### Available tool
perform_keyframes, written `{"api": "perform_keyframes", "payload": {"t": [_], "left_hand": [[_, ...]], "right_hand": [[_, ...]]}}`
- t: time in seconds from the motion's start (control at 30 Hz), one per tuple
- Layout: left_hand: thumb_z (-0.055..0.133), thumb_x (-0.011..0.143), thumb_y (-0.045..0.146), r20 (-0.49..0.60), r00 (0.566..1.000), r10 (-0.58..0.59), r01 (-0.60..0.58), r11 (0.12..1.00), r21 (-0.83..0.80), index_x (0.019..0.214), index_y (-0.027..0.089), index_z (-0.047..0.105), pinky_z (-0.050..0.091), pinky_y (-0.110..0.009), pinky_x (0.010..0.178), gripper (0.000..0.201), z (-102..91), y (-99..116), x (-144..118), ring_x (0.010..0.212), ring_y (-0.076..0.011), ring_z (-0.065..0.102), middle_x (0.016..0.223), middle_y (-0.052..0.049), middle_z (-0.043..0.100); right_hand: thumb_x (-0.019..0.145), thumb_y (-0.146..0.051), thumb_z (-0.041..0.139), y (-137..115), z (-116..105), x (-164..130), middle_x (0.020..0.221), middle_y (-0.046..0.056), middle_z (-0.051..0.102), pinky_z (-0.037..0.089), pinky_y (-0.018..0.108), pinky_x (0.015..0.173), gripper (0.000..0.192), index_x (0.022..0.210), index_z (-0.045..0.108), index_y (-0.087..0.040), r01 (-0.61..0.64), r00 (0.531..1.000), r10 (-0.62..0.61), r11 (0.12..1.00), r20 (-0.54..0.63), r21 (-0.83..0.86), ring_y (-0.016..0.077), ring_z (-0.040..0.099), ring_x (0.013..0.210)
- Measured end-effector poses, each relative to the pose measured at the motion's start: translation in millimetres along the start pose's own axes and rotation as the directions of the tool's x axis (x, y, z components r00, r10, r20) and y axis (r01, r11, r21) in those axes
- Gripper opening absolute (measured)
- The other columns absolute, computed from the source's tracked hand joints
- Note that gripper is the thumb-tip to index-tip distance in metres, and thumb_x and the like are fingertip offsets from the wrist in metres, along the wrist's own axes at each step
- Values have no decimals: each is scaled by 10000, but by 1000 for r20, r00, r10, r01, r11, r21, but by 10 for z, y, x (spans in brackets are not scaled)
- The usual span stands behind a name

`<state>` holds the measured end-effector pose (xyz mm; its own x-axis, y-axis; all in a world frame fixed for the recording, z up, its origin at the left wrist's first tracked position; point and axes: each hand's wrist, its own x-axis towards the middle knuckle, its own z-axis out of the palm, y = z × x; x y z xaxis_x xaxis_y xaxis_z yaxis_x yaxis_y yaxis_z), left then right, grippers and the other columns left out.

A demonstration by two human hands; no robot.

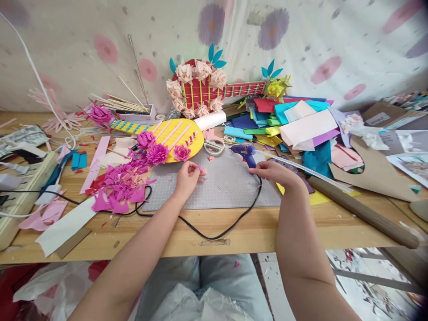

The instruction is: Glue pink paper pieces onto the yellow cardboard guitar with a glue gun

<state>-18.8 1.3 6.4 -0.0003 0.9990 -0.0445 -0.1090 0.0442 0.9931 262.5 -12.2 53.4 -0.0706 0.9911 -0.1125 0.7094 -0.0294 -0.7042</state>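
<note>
My left hand (187, 175) rests on the grey cutting mat (227, 189) and pinches a small pink paper piece (201, 170) between its fingertips. My right hand (272, 170) grips the handle of a blue glue gun (245, 153) that lies on the mat, nozzle pointing left. Its black cord (214, 232) loops across the wooden table's front. Just behind my left hand lies a yellow paper guitar (174, 136) with magenta paper flowers (157, 154) on its body.
A heap of magenta paper scraps (122, 185) lies left of the mat. Scissors (214, 146) sit behind it. Stacked coloured paper (294, 122) fills the right back, with a cardboard shape (374, 171), a wooden rod (363, 213), and a red paper guitar (203, 89) against the wall.
</note>
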Motion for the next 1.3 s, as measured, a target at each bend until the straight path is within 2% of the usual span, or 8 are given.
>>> {"api": "perform_keyframes", "payload": {"t": [0.07,0.13,0.27,0.37,0.53,0.67,0.93,1.3], "left_hand": [[614,724,255,-14,1000,8,-8,1000,21,759,183,452,520,-225,463,181,3,2,11,629,-140,650,659,19,565],[608,719,240,-27,999,26,-25,999,38,757,184,463,517,-244,445,161,5,0,21,561,-121,609,660,28,542],[623,711,255,-10,999,51,-50,998,39,775,179,493,521,-256,433,164,0,1,13,532,-104,573,691,22,546],[662,685,283,34,998,49,-50,998,34,807,171,531,521,-236,440,211,-13,10,-7,615,-133,624,728,-7,601],[732,631,301,85,996,-41,37,998,47,797,146,595,534,-242,489,265,-35,39,-8,667,-163,663,737,-54,670],[765,591,337,80,994,-69,65,996,57,749,138,628,533,-252,501,288,-44,74,-10,666,-170,663,717,-64,683],[778,570,278,38,987,-155,152,986,71,673,124,603,524,-217,488,255,-97,158,-40,570,-130,634,581,-7,615],[744,636,164,0,967,-254,254,966,40,711,99,621,530,-220,504,158,-89,154,2,582,-142,655,637,-55,667]], "right_hand": [[621,-577,691,118,19,77,450,-24,432,269,282,426,424,509,462,-239,12,969,-31,997,-245,-77,108,366,420],[599,-574,700,152,109,181,548,-5,516,326,287,470,390,616,532,-223,1,930,-41,994,-365,-108,134,449,488],[665,-523,654,60,343,346,780,81,641,407,318,618,379,788,614,-166,-32,938,-19,989,-345,-142,210,575,702],[720,-523,597,4,460,399,773,118,651,401,326,626,373,761,620,-153,-130,907,67,984,-416,-125,236,587,723],[676,-546,619,7,473,405,723,93,655,407,291,581,417,777,632,-141,-96,870,165,981,-465,170,207,585,676],[710,-574,581,-104,395,278,647,48,622,382,242,513,475,870,645,-131,71,923,107,896,-369,438,124,534,552],[667,-537,658,-469,458,58,723,43,647,360,219,438,418,823,649,-149,56,998,-55,948,-12,314,65,444,471],[645,-546,684,-446,613,122,604,4,600,368,228,431,427,842,664,-168,33,998,-44,962,35,270,71,425,450]]}}
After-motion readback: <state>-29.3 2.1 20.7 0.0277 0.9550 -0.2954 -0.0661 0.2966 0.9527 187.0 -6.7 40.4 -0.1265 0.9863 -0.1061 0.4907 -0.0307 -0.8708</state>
